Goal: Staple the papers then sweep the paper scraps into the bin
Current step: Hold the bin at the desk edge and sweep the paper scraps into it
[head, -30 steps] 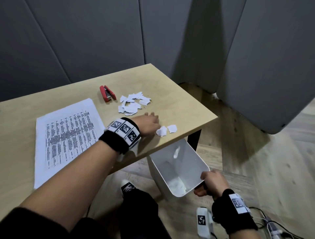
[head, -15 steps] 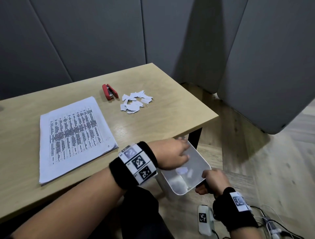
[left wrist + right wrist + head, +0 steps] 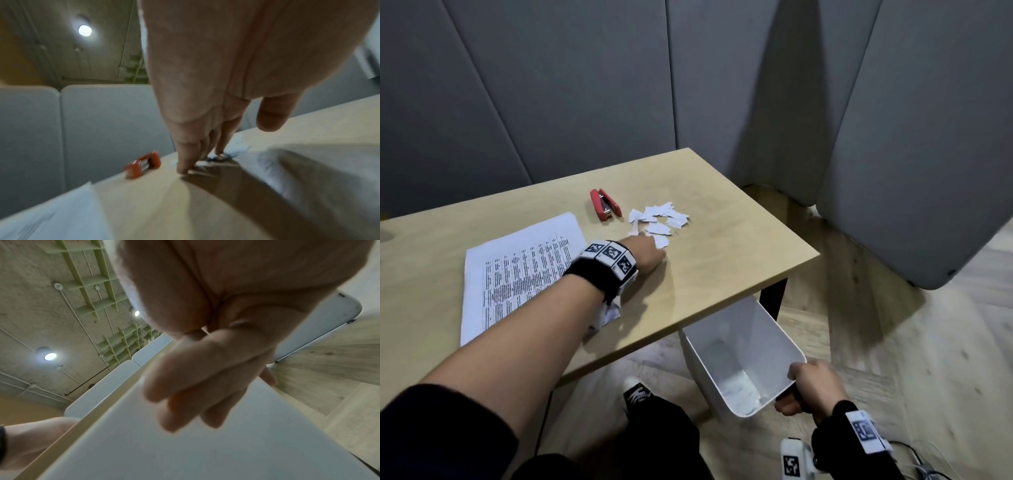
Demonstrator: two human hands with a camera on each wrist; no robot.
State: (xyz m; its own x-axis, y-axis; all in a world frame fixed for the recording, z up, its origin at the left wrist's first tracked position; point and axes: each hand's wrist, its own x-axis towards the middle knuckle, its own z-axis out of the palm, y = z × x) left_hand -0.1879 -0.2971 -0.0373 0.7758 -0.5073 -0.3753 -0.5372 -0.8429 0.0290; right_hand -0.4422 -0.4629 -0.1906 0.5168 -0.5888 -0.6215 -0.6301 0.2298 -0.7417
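A heap of white paper scraps [image 3: 658, 218] lies on the wooden table [image 3: 726, 260], right of a red stapler [image 3: 604, 205]. My left hand [image 3: 650, 251] reaches over the table, its straight fingers touching the near edge of the scraps [image 3: 236, 148]; the fingertips [image 3: 184, 168] press the tabletop beside the stapler [image 3: 142, 164]. A printed stack of papers [image 3: 517, 270] lies to the left, partly under my forearm. My right hand [image 3: 808, 383] grips the rim of a white bin [image 3: 743, 346], held tilted below the table's front edge, with scraps at its bottom. In the right wrist view, curled fingers [image 3: 185, 386] clasp the bin wall [image 3: 205, 451].
Grey padded partitions [image 3: 585, 85] close in the table at the back and right. A black table leg [image 3: 774, 296] stands just behind the bin. My black-trousered leg and shoe [image 3: 637, 394] are under the table on the wooden floor; cables [image 3: 921, 462] lie at the bottom right.
My left hand swept scraps off the table edge into the bin, then went back up across the table to the scrap heap. The right hand kept holding the bin.
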